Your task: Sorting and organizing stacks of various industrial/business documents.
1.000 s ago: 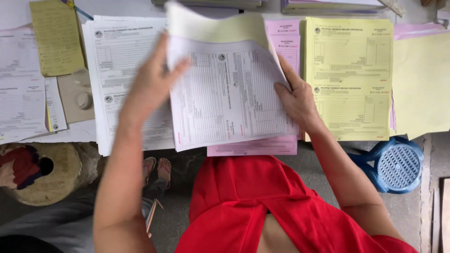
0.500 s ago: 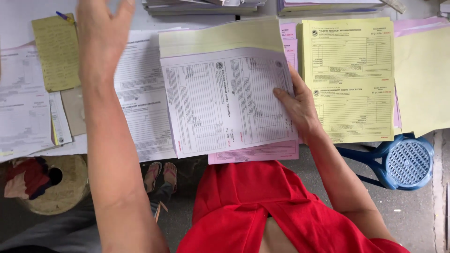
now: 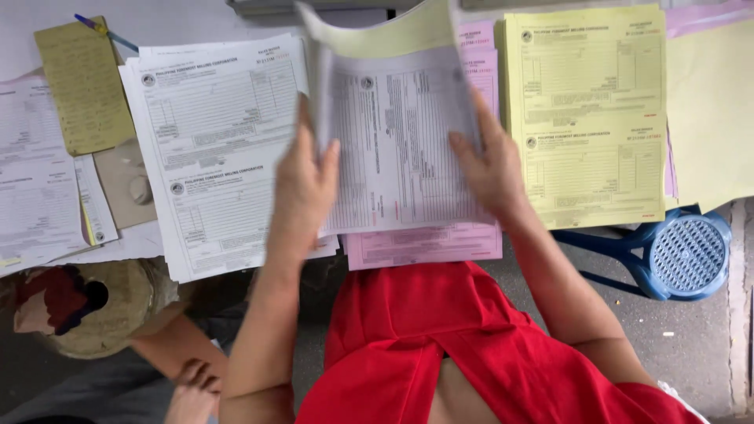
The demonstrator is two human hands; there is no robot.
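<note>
While you look down over your red garment (image 3: 471,345), the inventory runs from near to far as follows. Nearest, at lower left: another person's hand (image 3: 192,389) and forearm beside a round tan woven item (image 3: 110,310); at right, a blue plastic stool (image 3: 679,251) on the floor. Next, your left hand (image 3: 302,192), fingers closed on the left edge of a white printed form (image 3: 404,141), thumb on top. Your right hand (image 3: 491,161) grips the same form at its right edge, fingers spread flat on the face of the sheet. That form is lifted off the table, its pale yellow carbon copy (image 3: 385,27) curling up at the far end. Beneath it: a pink stack (image 3: 424,245), its near edge showing below your hands. Left of your left hand: a stack of white forms (image 3: 212,149), slightly fanned. Right of your right hand: a stack of yellow forms (image 3: 593,110), lying flat. Far left: a tan note sheet (image 3: 82,86), with a blue pen (image 3: 102,30) just beyond its far corner.
</note>
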